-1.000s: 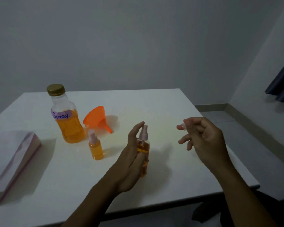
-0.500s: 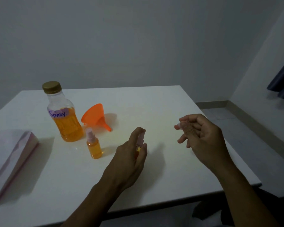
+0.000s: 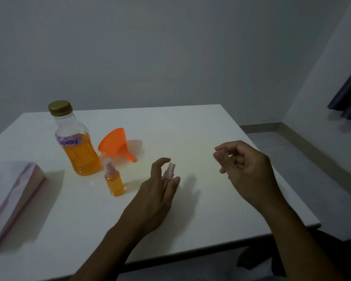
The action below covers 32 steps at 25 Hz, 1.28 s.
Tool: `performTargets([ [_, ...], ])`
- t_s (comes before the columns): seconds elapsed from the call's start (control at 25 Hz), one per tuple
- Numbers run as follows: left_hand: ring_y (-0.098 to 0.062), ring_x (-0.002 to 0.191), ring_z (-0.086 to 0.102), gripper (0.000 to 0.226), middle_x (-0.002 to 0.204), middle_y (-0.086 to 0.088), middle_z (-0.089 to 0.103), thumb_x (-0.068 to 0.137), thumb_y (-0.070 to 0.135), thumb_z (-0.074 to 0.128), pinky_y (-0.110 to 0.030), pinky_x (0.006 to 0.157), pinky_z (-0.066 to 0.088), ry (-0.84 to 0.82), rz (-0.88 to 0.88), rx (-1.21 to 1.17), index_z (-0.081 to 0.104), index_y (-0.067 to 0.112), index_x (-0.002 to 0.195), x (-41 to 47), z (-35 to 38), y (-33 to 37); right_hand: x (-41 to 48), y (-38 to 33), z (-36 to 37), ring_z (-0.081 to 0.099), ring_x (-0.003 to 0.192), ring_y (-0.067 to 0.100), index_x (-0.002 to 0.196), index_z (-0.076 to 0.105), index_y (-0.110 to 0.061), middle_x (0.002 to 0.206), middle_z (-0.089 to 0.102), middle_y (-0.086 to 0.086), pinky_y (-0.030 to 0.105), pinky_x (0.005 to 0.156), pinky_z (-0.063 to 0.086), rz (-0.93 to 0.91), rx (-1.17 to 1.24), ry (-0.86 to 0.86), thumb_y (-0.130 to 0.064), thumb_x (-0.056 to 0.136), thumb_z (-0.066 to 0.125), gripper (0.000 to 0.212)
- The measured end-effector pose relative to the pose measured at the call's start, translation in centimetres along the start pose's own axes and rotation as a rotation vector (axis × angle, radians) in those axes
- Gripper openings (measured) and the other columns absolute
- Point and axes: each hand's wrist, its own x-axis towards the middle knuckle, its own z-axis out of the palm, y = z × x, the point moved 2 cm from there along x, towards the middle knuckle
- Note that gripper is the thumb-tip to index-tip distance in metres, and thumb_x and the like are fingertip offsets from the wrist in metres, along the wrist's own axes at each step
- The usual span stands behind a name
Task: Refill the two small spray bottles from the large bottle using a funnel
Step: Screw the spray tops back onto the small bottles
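While mostly hidden, spray bottle seemingly upright

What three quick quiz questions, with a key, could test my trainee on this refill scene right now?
1. True or false: the large bottle labelled "Spray" has its gold cap on.
2. How does the orange funnel rest on the white table: A upright in a bottle, B on its side, C held in a hand?
3. Which hand is around the spray bottle with the pink nozzle?

Key: 1 true. 2 B. 3 the left hand; the right hand is raised apart from it, while the other small spray bottle stands alone.
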Motion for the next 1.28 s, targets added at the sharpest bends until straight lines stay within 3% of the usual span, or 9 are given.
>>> performTargets([
  [0.08,-0.001,0.079,0.059,0.042,0.092,0.009,0.059,0.096,0.054,0.034,-0.027,0.070,0.047,-0.069,-0.006,-0.033,0.011,0.050,0.131,-0.4,-0.2,-0.2,0.0,-0.3,0.8,0.067,0.079,0.012,0.103,0.072,-0.026,0.095,0.069,-0.011,0.025,0.070,0.059,-0.046,0.001,-0.007,-0.034,0.089,0.069,0.016],
  [0.2,-0.006,0.086,0.058,0.041,0.110,0.010,0.052,0.098,0.046,0.040,-0.030,0.075,0.052,-0.181,0.013,-0.026,0.007,0.059,0.119,-1.1,-0.7,-0.1,0.0,-0.3,2.6,0.068,0.087,0.012,0.110,0.073,-0.025,0.099,0.070,-0.011,0.031,0.078,0.062,-0.021,0.098,-0.108,-0.025,0.088,0.072,0.022],
  [0.32,-0.014,0.085,0.056,0.044,0.105,0.011,0.051,0.094,0.044,0.052,-0.038,0.071,0.053,-0.183,0.082,-0.063,0.018,0.043,0.121,-1.2,-1.0,0.2,0.0,-0.4,3.9,0.070,0.098,0.011,0.114,0.073,-0.023,0.105,0.073,-0.010,0.038,0.086,0.061,0.018,0.139,-0.209,-0.016,0.087,0.074,0.028],
  [0.48,-0.009,0.092,0.057,0.046,0.107,0.016,0.055,0.086,0.048,0.060,-0.028,0.072,0.052,-0.105,0.098,-0.074,0.030,0.039,0.121,-1.1,-1.2,-0.2,-0.1,-0.7,4.6,0.070,0.100,0.009,0.109,0.076,-0.021,0.105,0.074,-0.012,0.038,0.089,0.060,-0.028,0.098,-0.272,-0.012,0.087,0.073,0.024],
  [0.72,-0.004,0.089,0.056,0.040,0.101,0.017,0.056,0.087,0.041,0.062,-0.009,0.065,0.042,0.027,0.172,-0.006,0.041,0.032,0.120,-0.8,-1.3,-0.1,-0.7,-2.0,5.6,0.070,0.099,0.006,0.104,0.077,-0.022,0.100,0.075,-0.015,0.035,0.088,0.060,-0.131,0.090,-0.175,-0.006,0.086,0.073,0.023],
  [0.88,0.001,0.093,0.055,0.041,0.106,0.020,0.055,0.086,0.043,0.064,-0.008,0.068,0.043,0.044,0.164,0.019,0.041,0.036,0.120,-0.7,-2.4,0.4,-0.9,-2.7,5.8,0.070,0.104,0.008,0.108,0.073,-0.026,0.108,0.075,-0.011,0.035,0.091,0.059,-0.088,0.202,-0.203,-0.016,0.085,0.073,0.025],
  [1.0,-0.003,0.096,0.058,0.043,0.110,0.015,0.057,0.083,0.048,0.066,-0.019,0.075,0.050,0.157,0.209,0.052,0.049,0.032,0.119,-1.1,-4.8,0.7,-0.7,-3.5,6.0,0.071,0.101,0.010,0.116,0.071,-0.022,0.110,0.076,-0.007,0.027,0.082,0.061,0.000,0.346,-0.137,-0.029,0.085,0.068,0.032],
  [1.12,-0.009,0.096,0.065,0.042,0.108,0.010,0.065,0.080,0.046,0.068,-0.027,0.076,0.057,0.315,0.174,-0.048,0.057,0.027,0.116,-2.4,-8.5,0.6,-0.2,-3.6,6.8,0.073,0.086,0.010,0.111,0.073,-0.024,0.097,0.077,-0.008,0.022,0.068,0.059,0.041,0.311,-0.046,-0.020,0.095,0.063,0.019],
  [1.28,-0.001,0.091,0.064,0.036,0.100,0.016,0.066,0.082,0.042,0.071,-0.015,0.071,0.051,0.510,0.077,0.022,0.058,0.028,0.113,-3.7,-13.7,-1.9,-0.7,-3.6,11.4,0.072,0.076,0.009,0.101,0.076,-0.025,0.086,0.077,-0.009,0.025,0.069,0.057,0.062,0.170,-0.176,-0.013,0.093,0.064,0.019],
])
